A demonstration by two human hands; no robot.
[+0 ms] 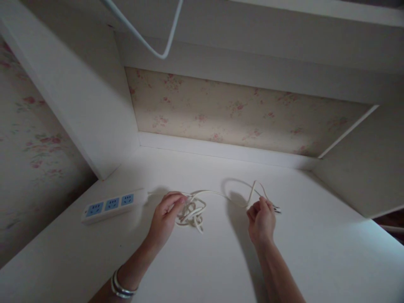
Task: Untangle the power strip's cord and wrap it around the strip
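Observation:
A white power strip [109,205] with three blue sockets lies on the white desk [315,244] at the left. Its cream cord [192,212] runs right into a loose tangle at the middle of the desk. My left hand [166,219] pinches the cord just above that tangle, fingers closed on it. My right hand [261,219] is closed on a raised loop of the same cord, and the plug end [276,208] sticks out to the right of its fingers. Silver bangles [121,287] sit on my left wrist.
The desk sits in a white alcove: a side panel [94,118] at the left, another [362,164] at the right, floral wallpaper [236,113] behind. A white cable [158,50] hangs in a loop from above. A shelf underside [268,50] spans overhead.

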